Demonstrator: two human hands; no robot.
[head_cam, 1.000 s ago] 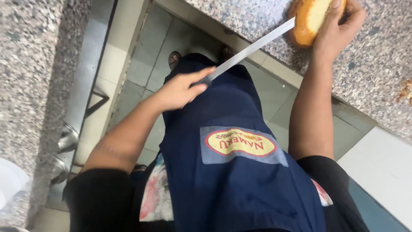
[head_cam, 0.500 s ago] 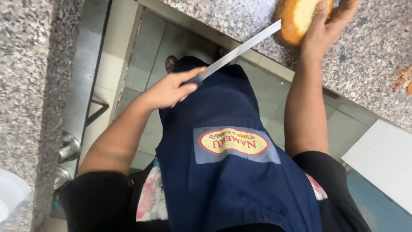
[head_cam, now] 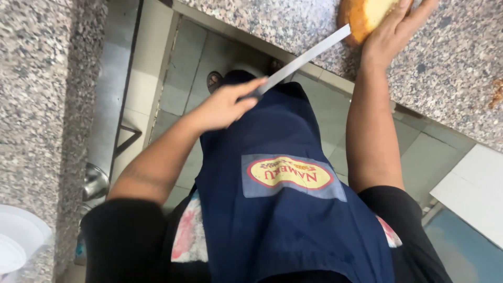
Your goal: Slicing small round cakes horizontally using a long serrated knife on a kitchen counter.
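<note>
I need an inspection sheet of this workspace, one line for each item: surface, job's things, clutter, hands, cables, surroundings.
Surface: speckled granite counter, in front and along one side.
Job's things: round golden cake at the top edge, partly out of frame; long knife, blade tip at the cake's side.
Clutter: crumbs on the counter; white plate in the lower corner.
Hands: left hand holds the knife handle; right hand rests on the cake, fingers spread.
Cables: nothing seen.
Surroundings: tiled floor, navy apron, metal fitting under the side counter.
</note>
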